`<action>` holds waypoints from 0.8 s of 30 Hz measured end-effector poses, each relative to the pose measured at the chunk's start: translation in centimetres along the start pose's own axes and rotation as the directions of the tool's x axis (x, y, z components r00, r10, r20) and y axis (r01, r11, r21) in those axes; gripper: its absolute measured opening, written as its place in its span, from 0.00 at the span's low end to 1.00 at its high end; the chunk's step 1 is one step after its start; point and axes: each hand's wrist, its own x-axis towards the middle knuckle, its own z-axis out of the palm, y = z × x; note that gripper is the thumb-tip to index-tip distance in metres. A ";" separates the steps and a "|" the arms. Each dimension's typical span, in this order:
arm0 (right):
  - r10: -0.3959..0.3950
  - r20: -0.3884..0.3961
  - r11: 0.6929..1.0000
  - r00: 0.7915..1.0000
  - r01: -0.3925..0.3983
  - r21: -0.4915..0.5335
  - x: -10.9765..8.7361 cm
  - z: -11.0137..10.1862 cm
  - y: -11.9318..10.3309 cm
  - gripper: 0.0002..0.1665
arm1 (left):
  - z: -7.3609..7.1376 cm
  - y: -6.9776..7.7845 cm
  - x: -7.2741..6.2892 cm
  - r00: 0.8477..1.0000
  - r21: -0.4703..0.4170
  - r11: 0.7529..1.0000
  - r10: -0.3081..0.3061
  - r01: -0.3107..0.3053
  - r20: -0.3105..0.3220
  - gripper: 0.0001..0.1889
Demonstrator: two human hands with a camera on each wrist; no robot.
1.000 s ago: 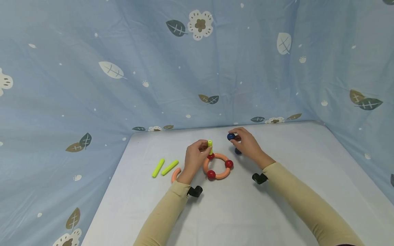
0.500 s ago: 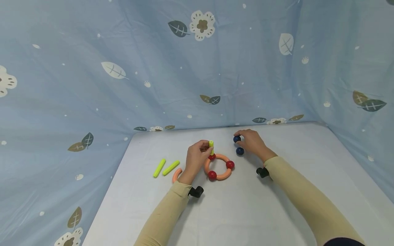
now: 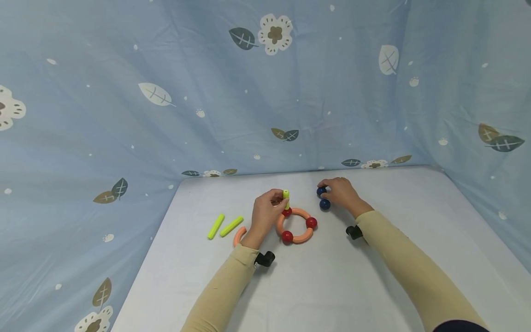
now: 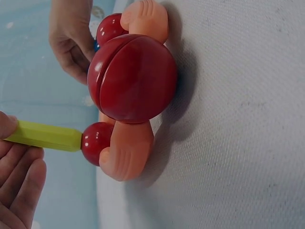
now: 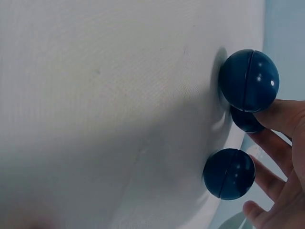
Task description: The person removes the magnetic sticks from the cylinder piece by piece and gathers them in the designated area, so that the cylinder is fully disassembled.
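Note:
My left hand [image 3: 265,212] pinches a yellow-green stick [image 3: 286,199] between thumb and fingers. In the left wrist view the stick's lower end [image 4: 71,139] meets a red ball [image 4: 95,143] of a ring made from red balls and curved orange pieces [image 3: 302,238]. That ring lies on the table. To the right, my right hand [image 3: 342,191] holds a small dark blue ball [image 3: 321,192] by thumb and fingers, low at the table. Close by sits a second blue ball [image 3: 325,204]. A third blue ball [image 5: 229,174] shows beside the fingers in the right wrist view.
Two loose yellow-green sticks [image 3: 231,226] lie left of the left hand. A curved orange piece [image 3: 238,235] is partly covered by the left wrist. White cloth covers the table [image 3: 315,286], and a blue patterned curtain [image 3: 232,83] hangs behind and at the sides.
My right hand has moved right and down with the blue ball, setting it low beside another blue ball. The left hand keeps its pinch on the stick over the ring.

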 end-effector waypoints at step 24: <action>0.039 0.000 0.999 0.999 -0.039 0.001 -0.2 -0.3 -0.4 0.24 | 0.0 0.2 0.1 1.000 0.033 0.999 -0.010 0.010 0.007 0.09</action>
